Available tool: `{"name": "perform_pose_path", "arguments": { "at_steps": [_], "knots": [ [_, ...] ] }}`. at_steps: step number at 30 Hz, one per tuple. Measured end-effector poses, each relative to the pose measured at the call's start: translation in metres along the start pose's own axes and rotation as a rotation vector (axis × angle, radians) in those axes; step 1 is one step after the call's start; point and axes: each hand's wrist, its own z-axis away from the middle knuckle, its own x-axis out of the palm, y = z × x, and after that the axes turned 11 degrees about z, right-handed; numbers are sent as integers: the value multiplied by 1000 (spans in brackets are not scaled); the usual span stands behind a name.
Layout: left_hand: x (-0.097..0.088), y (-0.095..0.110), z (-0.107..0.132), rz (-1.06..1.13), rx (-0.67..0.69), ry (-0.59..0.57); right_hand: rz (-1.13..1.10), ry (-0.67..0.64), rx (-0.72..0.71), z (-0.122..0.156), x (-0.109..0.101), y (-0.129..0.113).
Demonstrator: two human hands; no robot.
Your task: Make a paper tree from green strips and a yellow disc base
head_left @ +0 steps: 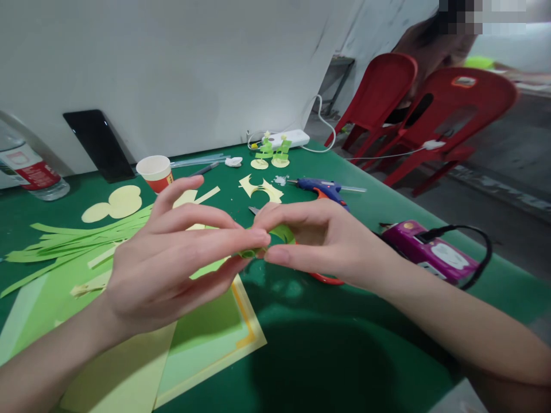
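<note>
My left hand (pixel 167 264) and my right hand (pixel 318 238) meet over the table, fingertips pinched together around a small green paper strip (pixel 247 253). It looks curled into a small coil at the fingertips, and a green loop shows by the right fingers. Much of it is hidden. Under my right hand lie scissors, with a red handle (pixel 328 280) and a blade tip showing. Beneath my left hand are stacked green and yellow paper sheets (pixel 215 338). Long green paper strips (pixel 86 235) are piled to the left.
Behind my hands stand a paper cup (pixel 155 172), a phone (pixel 100 143), a bottle (pixel 32 163) and two small paper plants (pixel 282 152). A blue glue gun (pixel 321 186), a power strip (pixel 286 139) and a purple box with a cable (pixel 430 252) are right. A person sits beyond, near red chairs (pixel 465 103).
</note>
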Motion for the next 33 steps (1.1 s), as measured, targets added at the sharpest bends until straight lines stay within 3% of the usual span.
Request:
{"name": "perform_pose_path", "arguments": {
  "at_steps": [10,23,30,33],
  "knots": [
    [4,-1,2,-62,8,25,41,-32,-11,-1,4,1],
    [8,-3,0,-65,88,-127,78,-47,-42,-2,8,9],
    [6,-4,-5,-64,47,4,-129,-108,113,-5,10,13],
    [6,-3,-5,-60,2,-4,-148,-106,134,-5,9,13]
  ]
}}
